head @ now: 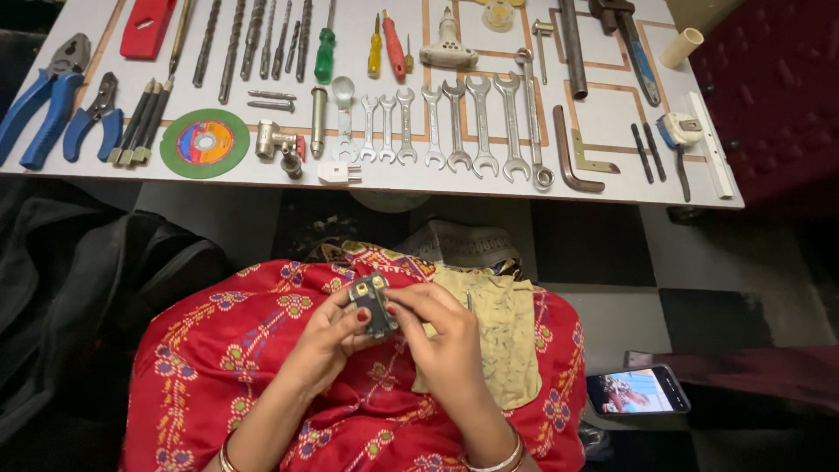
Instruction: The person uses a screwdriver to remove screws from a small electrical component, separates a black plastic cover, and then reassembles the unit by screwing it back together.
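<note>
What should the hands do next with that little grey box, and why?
Probably pick up a screwdriver. Both the left hand and the right hand hold the small grey switch block over the lap, brass screw ends facing up, and neither holds a tool. The green screwdriver lies on the board ahead.

A phone (638,391) is seen lying at about four o'clock, its rectangular screen lit with a picture in blue, white and red. At ten o'clock, a round label of red, yellow and blue is borne by a green cutting disc (204,142).
</note>
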